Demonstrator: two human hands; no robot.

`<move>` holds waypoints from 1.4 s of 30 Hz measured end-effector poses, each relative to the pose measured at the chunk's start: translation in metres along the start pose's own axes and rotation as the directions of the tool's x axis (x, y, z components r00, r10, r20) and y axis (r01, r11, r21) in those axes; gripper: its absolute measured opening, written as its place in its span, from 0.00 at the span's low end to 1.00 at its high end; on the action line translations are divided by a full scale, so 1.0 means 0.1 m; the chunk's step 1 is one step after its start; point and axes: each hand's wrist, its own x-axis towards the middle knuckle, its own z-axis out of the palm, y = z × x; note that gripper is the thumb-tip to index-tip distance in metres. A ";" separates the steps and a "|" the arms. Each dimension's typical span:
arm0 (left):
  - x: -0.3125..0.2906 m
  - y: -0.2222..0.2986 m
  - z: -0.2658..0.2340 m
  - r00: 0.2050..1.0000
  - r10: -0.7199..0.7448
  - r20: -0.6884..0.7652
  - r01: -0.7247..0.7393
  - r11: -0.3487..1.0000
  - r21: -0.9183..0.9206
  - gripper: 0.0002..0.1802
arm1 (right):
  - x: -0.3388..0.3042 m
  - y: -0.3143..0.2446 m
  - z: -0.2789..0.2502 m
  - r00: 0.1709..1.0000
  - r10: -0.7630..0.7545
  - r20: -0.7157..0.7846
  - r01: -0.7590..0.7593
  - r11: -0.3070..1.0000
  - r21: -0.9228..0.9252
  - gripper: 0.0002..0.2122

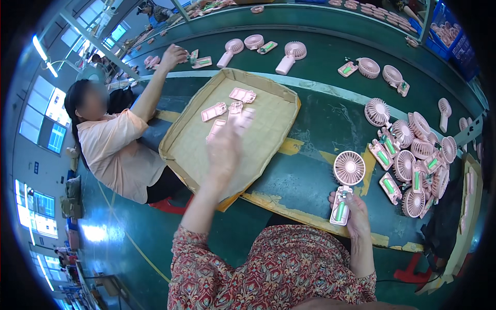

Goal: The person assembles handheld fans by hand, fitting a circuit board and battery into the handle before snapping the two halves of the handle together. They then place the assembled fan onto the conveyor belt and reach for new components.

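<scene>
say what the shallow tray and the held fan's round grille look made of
Shallow tray: probably cardboard, matte tan, judging by its worn, folded-looking walls. Round grille: likely moulded plastic, smooth pink, judging by its even colour and thin, regular ribs.

- Worktable (310,124): before the person, on the near side of the conveyor belt (330,46)
- Tray (188,147): on the worktable, left of centre
- Shell pieces (213,111): in the tray, toward its far half
- Left hand (226,150): above the tray, near the shell pieces
- Handheld fan (349,168): in the right hand (357,212), at the table's near edge, between tray and fan heap
- Fan heap (404,165): on the worktable, far right
- Loose fans (295,50): spaced along the belt, behind tray and heap
- Co-worker (116,144): left of the tray, one arm extended toward the belt
- Bin (442,33): behind the belt, upper right
</scene>
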 end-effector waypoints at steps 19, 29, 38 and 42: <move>-0.69 1.16 0.47 0.759 0.423 0.496 -0.256 0.893 -0.370 0.31 | 0.04 0.04 0.04 1.000 0.008 -0.007 -0.007 0.993 0.117 0.15; -0.73 1.18 0.39 0.754 0.215 0.620 -0.167 0.977 -0.136 0.23 | -0.02 0.04 0.04 1.000 0.008 0.020 -0.011 0.986 0.164 0.15; -0.87 1.60 0.14 0.618 0.144 0.773 0.288 0.873 -0.393 0.28 | -0.07 -0.04 0.02 0.995 0.081 0.056 -0.092 0.961 0.260 0.17; -0.95 1.70 0.13 0.628 0.222 0.746 0.210 0.874 -0.437 0.31 | -0.07 -0.06 0.00 0.991 0.083 0.104 -0.108 0.957 0.269 0.18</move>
